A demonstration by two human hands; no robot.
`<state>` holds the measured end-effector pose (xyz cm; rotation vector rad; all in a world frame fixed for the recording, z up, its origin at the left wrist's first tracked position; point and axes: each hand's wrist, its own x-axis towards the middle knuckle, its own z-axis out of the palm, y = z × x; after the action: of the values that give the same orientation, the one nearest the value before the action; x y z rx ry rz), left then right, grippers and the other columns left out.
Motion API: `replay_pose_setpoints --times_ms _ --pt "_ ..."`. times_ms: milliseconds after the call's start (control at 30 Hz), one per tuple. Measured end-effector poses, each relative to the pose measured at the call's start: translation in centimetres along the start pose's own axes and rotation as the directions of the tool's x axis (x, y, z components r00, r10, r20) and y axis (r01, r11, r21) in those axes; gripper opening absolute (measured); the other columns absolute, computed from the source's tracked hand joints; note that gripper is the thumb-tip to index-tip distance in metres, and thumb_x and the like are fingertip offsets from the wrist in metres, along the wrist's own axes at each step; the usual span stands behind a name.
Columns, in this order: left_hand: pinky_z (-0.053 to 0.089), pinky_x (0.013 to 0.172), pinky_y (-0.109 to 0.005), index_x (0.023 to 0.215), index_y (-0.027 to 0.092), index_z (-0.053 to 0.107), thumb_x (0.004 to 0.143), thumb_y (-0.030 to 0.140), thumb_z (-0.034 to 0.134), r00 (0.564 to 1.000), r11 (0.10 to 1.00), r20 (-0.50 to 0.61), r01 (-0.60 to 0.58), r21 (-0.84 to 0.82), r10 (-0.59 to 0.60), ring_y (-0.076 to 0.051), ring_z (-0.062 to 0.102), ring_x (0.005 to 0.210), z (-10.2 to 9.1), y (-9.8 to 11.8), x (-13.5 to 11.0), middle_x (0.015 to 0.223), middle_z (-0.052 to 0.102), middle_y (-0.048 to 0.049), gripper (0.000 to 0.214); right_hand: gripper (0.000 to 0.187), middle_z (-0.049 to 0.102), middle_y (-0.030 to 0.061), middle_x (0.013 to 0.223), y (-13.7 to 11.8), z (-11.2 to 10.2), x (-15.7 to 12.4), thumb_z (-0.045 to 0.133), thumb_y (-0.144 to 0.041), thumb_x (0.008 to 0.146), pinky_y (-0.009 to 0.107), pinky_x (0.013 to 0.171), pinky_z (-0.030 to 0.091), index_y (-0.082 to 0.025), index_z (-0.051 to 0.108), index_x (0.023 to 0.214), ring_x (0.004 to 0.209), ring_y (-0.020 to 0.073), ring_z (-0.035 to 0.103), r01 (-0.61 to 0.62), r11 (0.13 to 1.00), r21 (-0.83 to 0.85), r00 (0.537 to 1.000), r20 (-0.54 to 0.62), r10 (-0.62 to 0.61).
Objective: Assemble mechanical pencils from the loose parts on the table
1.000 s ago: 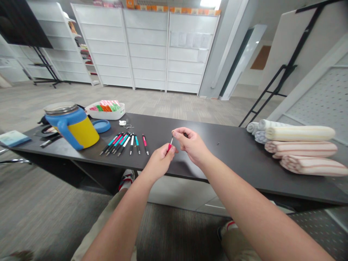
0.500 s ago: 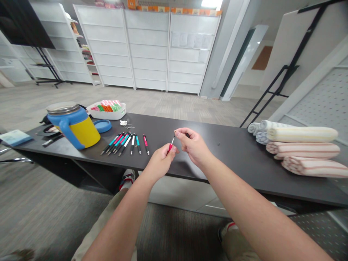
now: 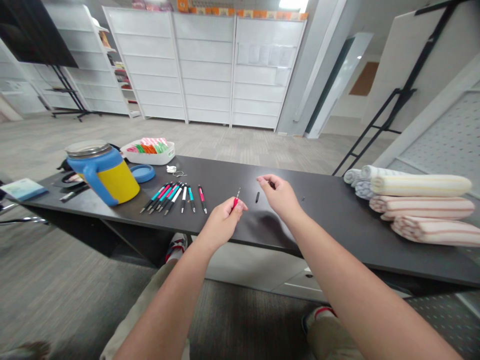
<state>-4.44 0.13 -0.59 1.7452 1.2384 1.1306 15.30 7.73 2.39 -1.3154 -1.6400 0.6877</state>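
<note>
My left hand [image 3: 224, 224] is closed around a red pen barrel [image 3: 236, 202], held above the front part of the dark desk. A thin metallic tip with what looks like a spring [image 3: 239, 192] sticks up from the barrel. My right hand [image 3: 276, 196] hovers to the right, apart from the pen, thumb and fingers pinched together. Something dark [image 3: 272, 185] shows within its curled fingers, too small to name. On the desk between the hands lies a short black pen part [image 3: 257, 197]. Left of my hands, several pens [image 3: 165, 198] in red, teal and white lie side by side.
A blue-and-yellow mug [image 3: 108, 175], a blue lid [image 3: 143, 173] and a white basket of colourful packets [image 3: 150, 156] stand at the left. Rolled towels [image 3: 420, 205] are stacked at the right. A tiny piece [image 3: 303, 199] lies on the dark desk [image 3: 330, 220].
My right hand has moved right, away from the pen tip. The black part on the desk and the spring-like tip now show. My left hand keeps its hold on the pen barrel.
</note>
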Motion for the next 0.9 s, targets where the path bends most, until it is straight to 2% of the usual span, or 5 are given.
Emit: replay_pose_setpoints --times_ms 133,400,567,767,900 --pt "0.042 0.065 -0.025 0.102 0.020 0.066 0.108 0.048 0.041 1.000 1.000 -0.009 0.025 -0.008 -0.025 -0.013 0.051 0.065 0.0 0.1 0.1 0.072 0.053 0.0034 0.037 0.033 0.072 0.0056 0.082 2.3 -1.2 0.5 0.059 -0.049 0.099 0.029 0.067 0.041 -0.022 0.074 0.110 0.079 0.0211 0.066 -0.030 0.840 -0.541 0.995 0.065 0.076" --pt "0.042 0.063 -0.025 0.102 0.020 0.066 0.107 0.048 0.042 0.999 1.000 -0.026 0.021 -0.014 -0.022 -0.014 0.052 0.066 0.2 -0.2 0.2 0.073 0.053 0.0028 0.037 0.052 0.079 0.0182 0.102 1.8 0.8 1.9 0.048 -0.060 0.102 0.034 0.077 0.051 -0.017 0.077 0.104 0.098 0.0295 0.075 -0.021 0.609 -0.793 0.949 0.177 0.262" --pt "0.042 0.062 -0.024 0.102 0.020 0.066 0.106 0.050 0.044 0.999 0.999 -0.024 0.033 -0.029 -0.034 -0.014 0.052 0.066 0.1 -0.4 0.2 0.073 0.052 0.0027 0.037 0.030 0.080 0.0179 0.091 0.7 1.4 3.5 0.065 -0.041 0.092 0.031 0.075 0.051 -0.015 0.080 0.091 0.092 0.0290 0.076 0.060 0.589 -0.806 0.927 0.264 0.266" --pt "0.042 0.063 -0.024 0.104 0.022 0.069 0.106 0.048 0.042 0.999 0.997 -0.035 0.021 0.069 -0.019 -0.015 0.054 0.067 -0.2 -0.1 0.1 0.072 0.055 0.0020 0.038 0.025 0.079 0.0139 0.088 0.7 0.1 -0.2 0.061 -0.037 0.090 0.030 0.069 0.047 -0.018 0.078 0.089 0.084 0.0260 0.074 0.142 0.619 -0.772 0.953 0.277 0.127" --pt "0.045 0.071 -0.025 0.105 0.021 0.073 0.104 0.046 0.048 1.000 0.992 -0.002 -0.015 0.125 0.016 -0.016 0.061 0.076 -0.1 0.8 0.3 0.081 0.067 0.0004 0.035 0.016 0.073 0.0022 0.072 1.7 -1.6 -3.5 0.063 -0.036 0.087 0.026 0.064 0.043 -0.022 0.070 0.090 0.066 0.0184 0.068 0.218 0.784 -0.581 0.965 0.251 -0.083"
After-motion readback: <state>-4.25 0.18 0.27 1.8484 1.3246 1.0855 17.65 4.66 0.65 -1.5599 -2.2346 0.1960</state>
